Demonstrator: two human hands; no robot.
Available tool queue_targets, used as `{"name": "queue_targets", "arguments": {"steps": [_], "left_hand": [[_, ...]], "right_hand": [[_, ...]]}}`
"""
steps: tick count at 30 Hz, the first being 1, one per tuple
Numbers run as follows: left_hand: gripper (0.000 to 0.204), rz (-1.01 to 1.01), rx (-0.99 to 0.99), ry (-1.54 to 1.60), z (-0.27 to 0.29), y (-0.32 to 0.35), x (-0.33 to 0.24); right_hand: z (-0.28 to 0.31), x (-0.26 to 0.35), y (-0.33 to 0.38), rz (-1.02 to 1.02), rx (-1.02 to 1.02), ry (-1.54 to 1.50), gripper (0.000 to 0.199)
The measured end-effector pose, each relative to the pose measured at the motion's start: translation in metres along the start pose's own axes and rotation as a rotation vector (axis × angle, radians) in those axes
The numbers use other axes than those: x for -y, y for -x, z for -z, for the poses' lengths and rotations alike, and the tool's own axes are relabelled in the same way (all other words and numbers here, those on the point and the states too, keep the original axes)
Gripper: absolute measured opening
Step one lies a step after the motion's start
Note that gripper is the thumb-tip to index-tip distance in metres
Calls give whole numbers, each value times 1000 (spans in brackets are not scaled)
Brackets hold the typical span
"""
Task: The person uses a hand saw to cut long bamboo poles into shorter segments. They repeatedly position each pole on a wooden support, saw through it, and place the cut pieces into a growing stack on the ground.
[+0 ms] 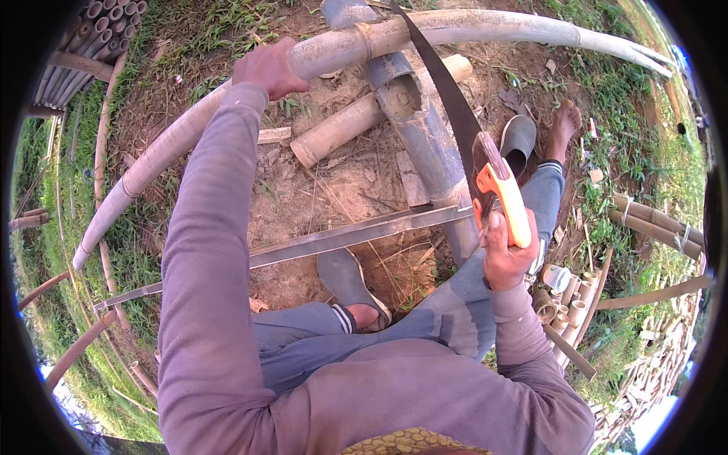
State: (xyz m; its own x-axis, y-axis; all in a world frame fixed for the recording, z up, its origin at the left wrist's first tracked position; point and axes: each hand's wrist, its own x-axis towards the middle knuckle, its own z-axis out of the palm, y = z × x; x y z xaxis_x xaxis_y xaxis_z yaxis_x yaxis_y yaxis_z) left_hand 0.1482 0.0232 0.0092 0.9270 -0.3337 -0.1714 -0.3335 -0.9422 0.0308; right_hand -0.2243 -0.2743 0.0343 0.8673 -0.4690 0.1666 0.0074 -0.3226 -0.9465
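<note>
A long pale bamboo pole (493,26) arches across the far side of the view. My left hand (265,70) is wrapped around it, left of the middle. In my right hand (512,246) is the orange handle of a handsaw (447,95). The dark blade slants up and away to the left, its tip region meeting the pole near a joint. Whether the teeth touch the pole I cannot tell. Beneath the pole lies a thick grey bamboo log (425,140) with an opening cut in it. A shorter bamboo piece (341,129) lies crosswise beside that log.
A long flat strip (356,233) crosses in front of my legs. A grey clog (518,140) lies beside my bare right foot; another is on my left foot. Short bamboo pieces (574,307) are gathered at right, tied poles (660,225) beyond. Stacked bamboo (95,38) stands far left.
</note>
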Motion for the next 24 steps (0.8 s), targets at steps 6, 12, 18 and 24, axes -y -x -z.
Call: {"name": "queue_targets", "arguments": {"steps": [6, 12, 18, 24], "left_hand": [[75, 2, -20, 14, -9, 11, -20], [77, -12, 39, -1, 16, 2, -15], [78, 5, 25, 19, 1, 0, 0], [87, -1, -25, 30, 4, -10, -18]], "right_hand": [[-95, 1, -152, 226, -75, 84, 20], [-115, -4, -188, 156, -72, 157, 31], [4, 16, -3, -37, 0, 39, 17], [-72, 22, -180, 21, 42, -26, 29]]}}
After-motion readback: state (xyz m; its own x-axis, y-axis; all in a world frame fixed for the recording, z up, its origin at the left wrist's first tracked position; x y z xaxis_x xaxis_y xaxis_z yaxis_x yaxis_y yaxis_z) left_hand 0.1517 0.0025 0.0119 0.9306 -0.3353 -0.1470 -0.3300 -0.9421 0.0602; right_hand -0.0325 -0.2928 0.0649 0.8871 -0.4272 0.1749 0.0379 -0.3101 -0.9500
